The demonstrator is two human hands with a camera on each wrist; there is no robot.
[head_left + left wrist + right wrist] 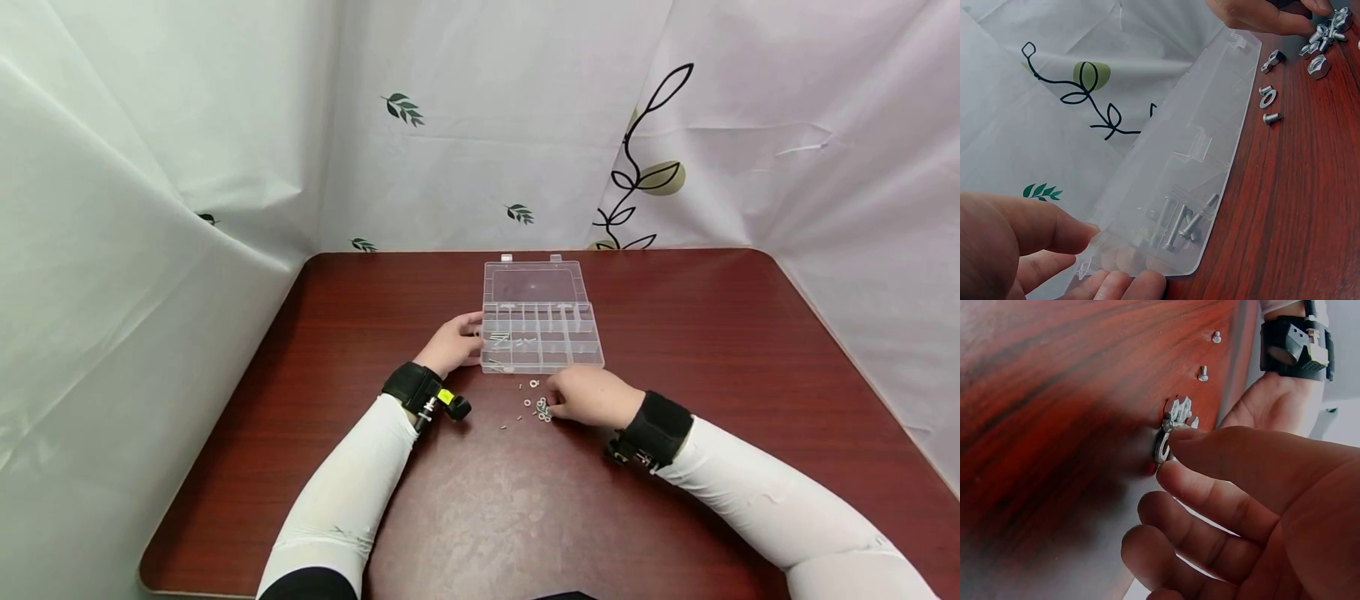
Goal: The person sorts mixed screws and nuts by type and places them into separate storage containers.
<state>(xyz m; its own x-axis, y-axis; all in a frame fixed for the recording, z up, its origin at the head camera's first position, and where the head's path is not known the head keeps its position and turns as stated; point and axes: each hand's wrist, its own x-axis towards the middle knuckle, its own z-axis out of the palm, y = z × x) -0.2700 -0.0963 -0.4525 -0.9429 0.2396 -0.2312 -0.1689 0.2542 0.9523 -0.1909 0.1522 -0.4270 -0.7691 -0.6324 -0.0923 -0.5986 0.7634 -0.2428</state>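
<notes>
Head view: box (pixel 525 369) towards the far side of the table (pixel 442 517), lid (pixel 534 283) laid open behind it. Left hand (pixel 447 343) at the box's left end, thumb and fingers bent about the corner, holding it. Right hand (pixel 594 395) just in front of the box, at a small pile (pixel 543 408) of nuts and screws.

Right wrist view: thumb and forefinger pinch a washer (pixel 1161 447) at the pile's edge; other fingers loosely curled. Whether the washer is clear of the table, cannot tell.

Step in hand, as I judge it: picking small pieces out of the pile while the box is steadied. Next move would call for a firm fingertip pinch and a lift that leaves neighbouring pieces lying.

Containers: box clear, divided into rows of compartments. Bolts (pixel 1179 228) lie in the front left one; more slender pieces in the row behind. Next column holds a few bits, too small to name. Loose screws (pixel 1204 374) lie on the table apart from the pile.
</notes>
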